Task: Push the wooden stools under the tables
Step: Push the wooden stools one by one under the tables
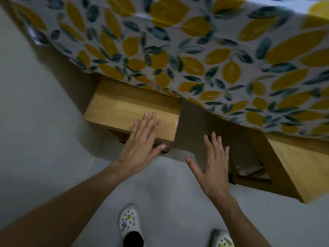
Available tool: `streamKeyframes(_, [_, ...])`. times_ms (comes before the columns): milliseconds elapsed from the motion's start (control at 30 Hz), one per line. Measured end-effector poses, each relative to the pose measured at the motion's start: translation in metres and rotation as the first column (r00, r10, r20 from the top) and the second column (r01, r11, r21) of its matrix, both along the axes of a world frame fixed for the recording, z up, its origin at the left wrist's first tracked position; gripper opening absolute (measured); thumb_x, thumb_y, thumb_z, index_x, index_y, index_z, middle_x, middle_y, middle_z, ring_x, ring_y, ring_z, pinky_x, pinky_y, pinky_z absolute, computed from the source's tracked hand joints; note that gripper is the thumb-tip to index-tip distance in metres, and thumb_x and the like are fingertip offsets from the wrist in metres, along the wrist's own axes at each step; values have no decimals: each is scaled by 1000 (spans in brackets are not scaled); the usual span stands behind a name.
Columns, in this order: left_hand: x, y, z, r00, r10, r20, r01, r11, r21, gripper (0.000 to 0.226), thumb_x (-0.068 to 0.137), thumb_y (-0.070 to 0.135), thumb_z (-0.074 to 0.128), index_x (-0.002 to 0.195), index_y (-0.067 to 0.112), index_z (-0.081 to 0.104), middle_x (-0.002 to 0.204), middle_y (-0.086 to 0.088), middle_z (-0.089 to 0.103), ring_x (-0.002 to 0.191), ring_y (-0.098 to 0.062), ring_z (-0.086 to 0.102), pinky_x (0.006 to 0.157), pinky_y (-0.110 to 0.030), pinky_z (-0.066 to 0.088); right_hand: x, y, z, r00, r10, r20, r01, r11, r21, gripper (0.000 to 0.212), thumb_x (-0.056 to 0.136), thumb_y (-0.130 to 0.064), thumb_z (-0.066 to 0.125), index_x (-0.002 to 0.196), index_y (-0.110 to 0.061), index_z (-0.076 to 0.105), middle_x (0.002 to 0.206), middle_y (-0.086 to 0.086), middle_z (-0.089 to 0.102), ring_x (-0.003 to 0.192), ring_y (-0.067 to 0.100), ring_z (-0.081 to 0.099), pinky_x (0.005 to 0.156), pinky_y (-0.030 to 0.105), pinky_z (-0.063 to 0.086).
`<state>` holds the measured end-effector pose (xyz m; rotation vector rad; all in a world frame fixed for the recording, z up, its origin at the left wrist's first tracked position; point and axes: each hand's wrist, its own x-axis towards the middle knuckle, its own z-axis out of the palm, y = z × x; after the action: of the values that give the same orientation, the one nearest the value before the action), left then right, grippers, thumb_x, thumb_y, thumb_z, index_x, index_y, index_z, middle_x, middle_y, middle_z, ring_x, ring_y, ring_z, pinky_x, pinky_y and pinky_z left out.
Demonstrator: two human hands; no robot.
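Note:
A wooden stool (117, 107) stands partly under the table, its far end hidden by the lemon-print tablecloth (195, 50). My left hand (142, 145) lies flat, fingers spread, on the stool's near right corner. My right hand (211, 166) hovers open over the floor gap between this stool and a second wooden stool (299, 168) at the right, touching nothing. The second stool sticks out further from under the cloth, and its legs show below the seat.
The tablecloth hangs over the table's edge across the whole top of the view. A pale wall runs along the left side. Grey floor (169, 202) lies below my hands, with my two white clogs (130, 223) at the bottom.

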<state>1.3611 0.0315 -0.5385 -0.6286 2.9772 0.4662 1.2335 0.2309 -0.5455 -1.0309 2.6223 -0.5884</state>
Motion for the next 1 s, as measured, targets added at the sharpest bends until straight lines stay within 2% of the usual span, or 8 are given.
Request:
streamKeyframes(67, [-25, 36, -1, 994, -107, -12, 106, 993, -44, 72, 94, 53, 27, 151, 13, 10, 161, -8, 0, 147, -23, -8, 118, -45, 2, -19, 47, -1, 998, -54, -44, 55, 998, 24, 85, 85, -71, 37, 152, -21, 21, 162, 0, 11, 149, 13, -2, 121, 45, 0])
streamKeyframes(167, [-69, 99, -6, 982, -182, -43, 180, 982, -60, 63, 97, 45, 27, 150, 11, 16, 160, -8, 8, 148, -24, -1, 118, -44, 3, -54, 121, 0, 983, -140, -123, 148, 987, 55, 83, 84, -67, 42, 149, -18, 28, 161, 5, 17, 149, 18, 5, 121, 47, 2])
streamKeyframes(267, [-118, 165, -15, 980, -194, -49, 192, 980, -46, 63, 98, 45, 29, 150, 12, 16, 160, -9, 7, 148, -25, -1, 119, -46, 6, -91, 188, 2, 961, -211, -181, 223, 974, 49, 81, 84, -62, 50, 147, -14, 33, 160, 8, 21, 149, 22, 9, 120, 51, 5])
streamKeyframes(433, [-190, 247, -27, 979, -202, -19, 200, 977, -71, 66, 96, 49, 25, 150, 12, 18, 160, -9, 10, 147, -28, 3, 118, -48, 10, -146, 258, -1, 946, -243, -215, 263, 962, 71, 88, 81, -69, 44, 147, -11, 32, 159, 11, 23, 148, 26, 13, 120, 51, 10])
streamKeyframes(567, [-229, 271, -32, 966, -258, 32, 260, 961, -96, 67, 95, 52, 17, 151, 16, 7, 160, -8, -2, 146, -27, -8, 117, -48, 2, -171, 268, -14, 961, -164, -222, 195, 973, 124, 92, 81, -67, 48, 150, -11, 25, 160, 13, 18, 149, 28, 10, 119, 52, 10])
streamKeyframes(667, [-242, 269, -39, 952, -299, 68, 305, 945, -117, 67, 95, 51, 18, 151, 21, 1, 158, -4, -12, 144, -24, -17, 116, -47, -4, -170, 262, -28, 969, -119, -217, 155, 975, 161, 91, 82, -63, 51, 150, -10, 22, 160, 15, 16, 148, 31, 8, 119, 54, 10])
streamKeyframes(833, [-245, 263, -47, 957, -290, 12, 291, 955, -60, 62, 94, 47, 27, 151, 27, 8, 160, 0, 4, 146, -21, -6, 113, -47, -4, -167, 257, -40, 953, -149, -263, 192, 970, 147, 84, 86, -58, 50, 149, -9, 24, 160, 15, 15, 148, 32, 8, 118, 53, 8])
streamKeyframes(1000, [-245, 264, -46, 963, -268, -44, 268, 963, -2, 59, 95, 44, 30, 150, 27, 14, 160, -1, 10, 147, -23, 1, 113, -49, -2, -167, 256, -42, 943, -118, -311, 185, 963, 197, 83, 88, -58, 46, 149, -7, 24, 160, 18, 13, 148, 35, 7, 118, 54, 10])
